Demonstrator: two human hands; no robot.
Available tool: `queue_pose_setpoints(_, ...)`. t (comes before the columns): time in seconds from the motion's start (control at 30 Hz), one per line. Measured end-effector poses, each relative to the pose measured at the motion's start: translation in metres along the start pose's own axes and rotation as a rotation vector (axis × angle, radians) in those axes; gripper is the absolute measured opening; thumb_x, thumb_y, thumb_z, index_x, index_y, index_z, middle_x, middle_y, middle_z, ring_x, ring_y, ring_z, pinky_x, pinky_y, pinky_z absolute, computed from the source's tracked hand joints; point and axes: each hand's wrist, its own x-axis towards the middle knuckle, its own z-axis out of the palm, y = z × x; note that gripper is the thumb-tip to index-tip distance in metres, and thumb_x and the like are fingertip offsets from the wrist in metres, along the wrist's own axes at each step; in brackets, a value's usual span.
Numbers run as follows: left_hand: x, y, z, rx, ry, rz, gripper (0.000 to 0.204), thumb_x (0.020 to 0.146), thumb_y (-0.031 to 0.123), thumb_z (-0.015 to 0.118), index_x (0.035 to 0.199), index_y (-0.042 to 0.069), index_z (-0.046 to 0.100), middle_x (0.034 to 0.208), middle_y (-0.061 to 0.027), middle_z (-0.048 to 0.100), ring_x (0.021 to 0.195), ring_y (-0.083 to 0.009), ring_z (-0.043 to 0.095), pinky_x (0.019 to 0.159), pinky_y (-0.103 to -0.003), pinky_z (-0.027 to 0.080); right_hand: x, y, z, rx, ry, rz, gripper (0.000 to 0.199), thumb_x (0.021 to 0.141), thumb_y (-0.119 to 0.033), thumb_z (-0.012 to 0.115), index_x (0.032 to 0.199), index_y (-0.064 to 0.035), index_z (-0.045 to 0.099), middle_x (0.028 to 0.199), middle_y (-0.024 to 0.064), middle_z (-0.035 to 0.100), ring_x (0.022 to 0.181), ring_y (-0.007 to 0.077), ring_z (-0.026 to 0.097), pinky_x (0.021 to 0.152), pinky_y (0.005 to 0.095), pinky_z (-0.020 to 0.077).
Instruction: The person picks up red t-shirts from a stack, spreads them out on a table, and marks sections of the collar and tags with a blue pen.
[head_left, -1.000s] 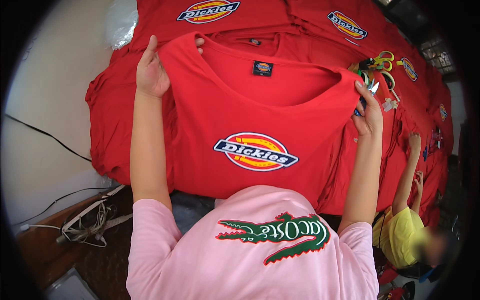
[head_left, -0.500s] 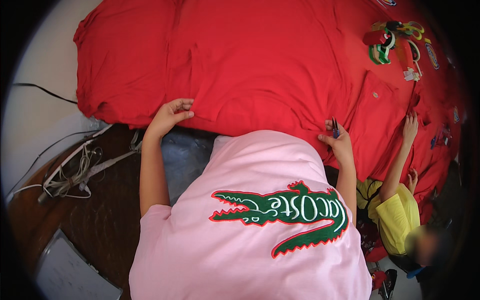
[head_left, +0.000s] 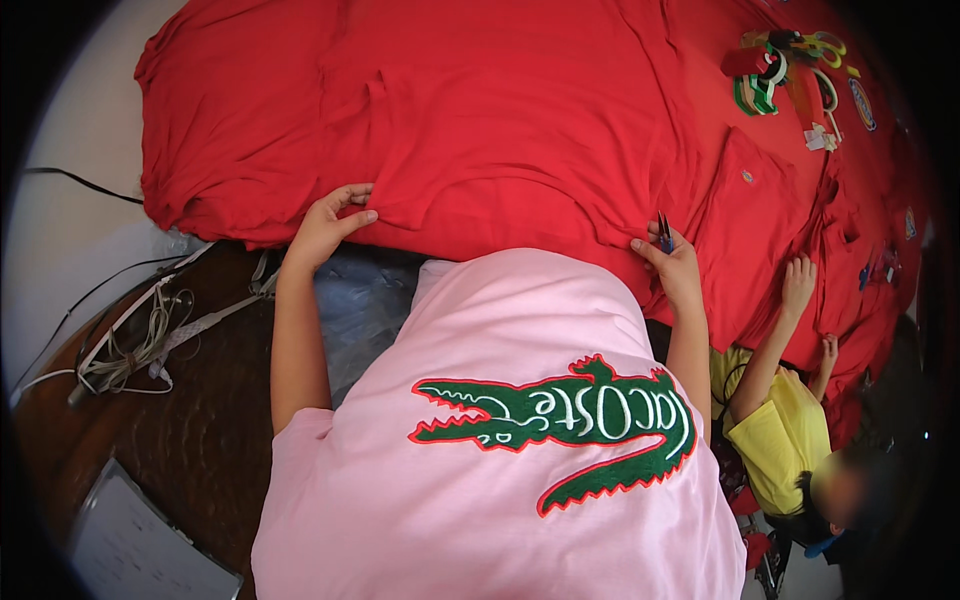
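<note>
A red shirt lies spread in front of me over more red cloth, a curved edge of it toward my body. My left hand is closed on the left end of this near edge, cloth between thumb and fingers. At the right end, my right hand pinches the cloth with thumb and forefinger. That same hand also holds a small pair of thread snips with blue handles, the dark blades pointing up and away from the cloth.
Tape rolls, yellow scissors and a folded red garment lie to the right. A co-worker in a yellow shirt rests a hand on red cloth there. Tangled cables are at the lower left, beside a whiteboard-like panel.
Both hands have shifted slightly, drawing the near edge of the shirt straighter between them. The co-worker's hand has moved a little toward the left and nearer.
</note>
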Motion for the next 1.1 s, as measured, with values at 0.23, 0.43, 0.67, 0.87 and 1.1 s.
queue_pose_setpoints(0.23, 0.0, -0.001, -0.009, 0.066, -0.013, -0.007, 0.046, 0.094, 0.014, 0.073, 0.137, 0.002, 0.062, 0.12, -0.0049, 0.068, 0.118, -0.0145, 0.06, 0.105, -0.03, 0.045, -0.01, -0.026, 0.013, 0.113, 0.04, 0.051, 0.06, 0.077, -0.014, 0.09, 0.129, 0.0, 0.063, 0.099, -0.0011, 0.065, 0.072, 0.0066, 0.058, 0.058, 0.0217, 0.0428)
queue_pose_setpoints(0.43, 0.006, 0.008, -0.015, -0.052, -0.063, -0.048, 0.039, 0.095, 0.001, 0.058, 0.134, 0.0, 0.062, 0.117, -0.0045, 0.069, 0.114, -0.0138, 0.062, 0.105, -0.028, 0.044, -0.002, -0.008, 0.01, 0.294, -0.053, 0.024, 0.039, 0.083, -0.009, 0.085, 0.114, -0.0042, 0.063, 0.08, -0.0045, 0.059, 0.057, 0.0051, 0.049, 0.052, 0.0226, 0.0391)
queue_pose_setpoints(0.67, 0.013, 0.003, -0.008, -0.009, -0.063, -0.073, 0.037, 0.093, 0.008, 0.07, 0.128, -0.001, 0.066, 0.108, -0.0025, 0.071, 0.103, -0.0094, 0.063, 0.097, -0.026, 0.047, -0.001, -0.023, 0.005, 0.142, -0.148, 0.071, 0.018, 0.086, -0.014, 0.083, 0.086, -0.0102, 0.065, 0.063, -0.0066, 0.052, 0.05, 0.0056, 0.042, 0.05, 0.0245, 0.0355)
queue_pose_setpoints(0.87, 0.041, 0.118, -0.012, 0.064, -0.386, -0.051, 0.018, 0.088, 0.016, 0.08, 0.095, 0.0, 0.076, 0.088, 0.0024, 0.072, 0.083, -0.0067, 0.062, 0.085, -0.025, 0.05, 0.005, -0.094, -0.032, 0.462, -0.281, -0.048, 0.02, 0.089, -0.012, 0.078, 0.082, -0.0143, 0.059, 0.064, -0.0063, 0.051, 0.045, 0.0066, 0.04, 0.049, 0.0286, 0.0437)
queue_pose_setpoints(1.1, 0.197, 0.22, -0.063, -0.366, 0.312, 0.527, 0.044, 0.1, 0.019, 0.067, 0.139, 0.002, 0.058, 0.123, -0.0074, 0.07, 0.113, -0.0173, 0.066, 0.1, -0.031, 0.048, 0.127, -0.205, -0.047, 0.653, 0.059, -0.347, 0.02, 0.1, -0.028, 0.069, 0.111, -0.0109, 0.067, 0.084, -0.0045, 0.066, 0.047, 0.0049, 0.032, 0.058, 0.0237, 0.0406)
